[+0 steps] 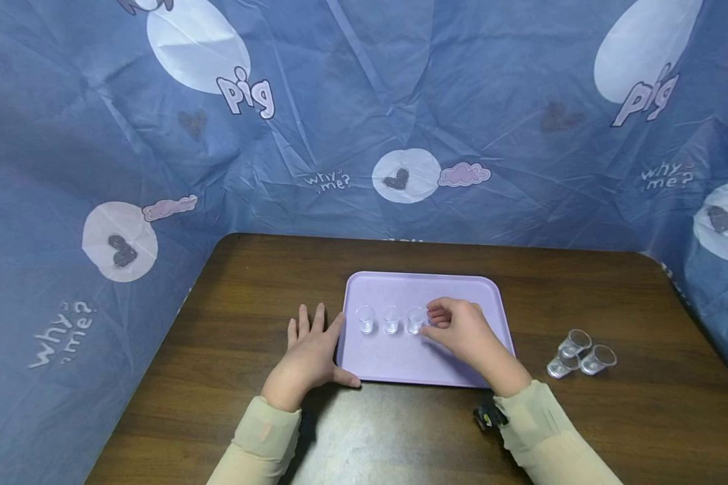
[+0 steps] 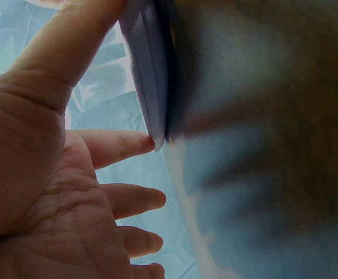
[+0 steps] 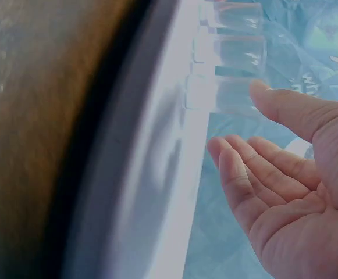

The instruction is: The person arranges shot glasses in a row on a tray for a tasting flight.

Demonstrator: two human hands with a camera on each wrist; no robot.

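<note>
Head view, tray room: and there lay the lilac tray (image 1: 400, 364), flat on the brown desk (image 1: 249, 269), bare surface running before and behind its row, with a broad strip of desk off its right edge!
Head view, left hand: the left hand (image 1: 308, 358) sat along the tray's left edge, fingers fanned wide, thumb out by the near corner.
Head view, right hand: the right hand (image 1: 466, 330) reached in over the right half, fingers bent, just beside the nearest cup.
Head view, cups: three small transparent cups (image 1: 391, 320) stood in line on the tray; three more, the desk cups (image 1: 598, 361), huddled well off to the right, contents too small to tell.
Left wrist view, tray edge: in close, the index fingertip touched it!
Left wrist view, left hand: palm showing, fingers spread, holding nothing.
Right wrist view, tray edge: blurred, slanting past the right hand.
Right wrist view, right hand: a wide gap between thumb and loosely curled fingers.
Right wrist view, cups: thumb tip right at the nearest rim; touching or not, I couldn't tell.
</note>
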